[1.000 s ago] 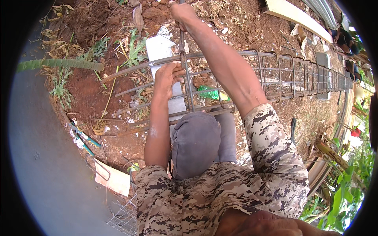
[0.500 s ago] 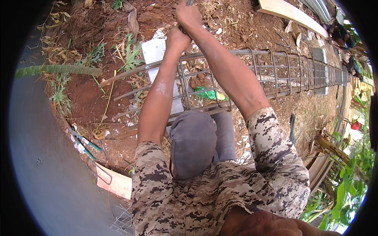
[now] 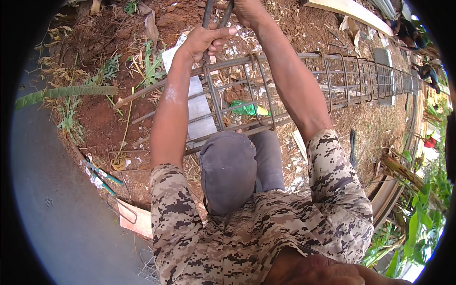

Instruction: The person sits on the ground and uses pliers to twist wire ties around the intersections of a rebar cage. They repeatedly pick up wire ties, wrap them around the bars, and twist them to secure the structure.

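My left hand is closed around the lower part of a dark two-handled metal tool that looks like pincers, its thumb pointing right. The tool's lower end meets the near-left corner of a long rebar cage, beside a stirrup. At the upper edge my right hand grips the handles, with a finger across them; part of this hand lies outside the view. The two handles stand apart. Several square stirrups ring the cage's long bars, which stick out past them at the left.
A pale slab lies beneath the cage, near green plastic. At left, green-handled cutters rest by a grey wall. A plank lies at the far right; people are beyond it.
My hands have moved apart, the right one going up and right, the left one slightly left. The tool's two handles now show, spread apart. The left stirrup leans differently.
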